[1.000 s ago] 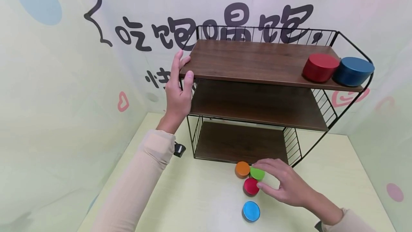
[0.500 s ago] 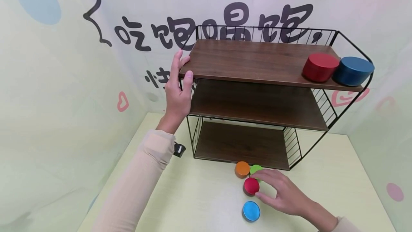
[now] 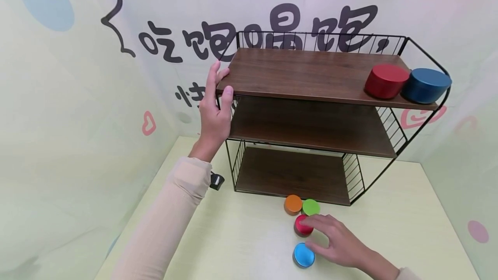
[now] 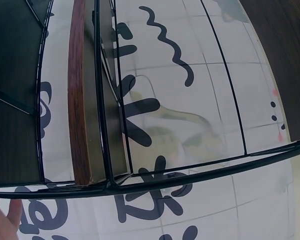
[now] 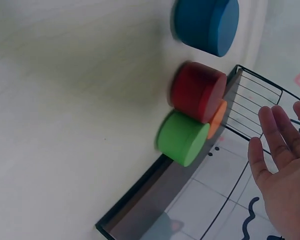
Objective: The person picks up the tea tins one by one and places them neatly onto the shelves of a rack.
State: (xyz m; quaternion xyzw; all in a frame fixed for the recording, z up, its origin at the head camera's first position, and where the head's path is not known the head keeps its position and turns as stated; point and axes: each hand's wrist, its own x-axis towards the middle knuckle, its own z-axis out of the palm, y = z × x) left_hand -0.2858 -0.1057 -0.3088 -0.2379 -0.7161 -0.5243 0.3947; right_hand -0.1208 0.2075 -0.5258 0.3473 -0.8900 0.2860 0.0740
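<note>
My left hand [image 3: 215, 111] holds the left front corner of the three-tier shelf rack [image 3: 303, 74], thumb over the front edge and fingers along the side. Only a bit of that hand [image 4: 2, 220] shows in the left wrist view. My right hand [image 3: 338, 239] hovers over the table with spread fingers, holding nothing. Its fingertips overlap the small red round tin [image 3: 302, 229], and its thumb overlaps the light blue tin [image 3: 302, 256]. Behind are an orange tin [image 3: 293, 204] and a green tin [image 3: 311, 206]. In the right wrist view the hand [image 5: 287, 175] is apart from the tins.
A larger red tin [image 3: 386, 82] and a dark blue tin [image 3: 426, 85] stand at the right end of the top shelf. A small black object [image 3: 216, 180] lies left of the rack. Printed cloth walls [image 3: 116, 98] surround the pale table [image 3: 233, 232].
My right hand has moved toward me, from over the green and red tins to over the red and light blue ones. My left hand, the rack and the tins stay put.
</note>
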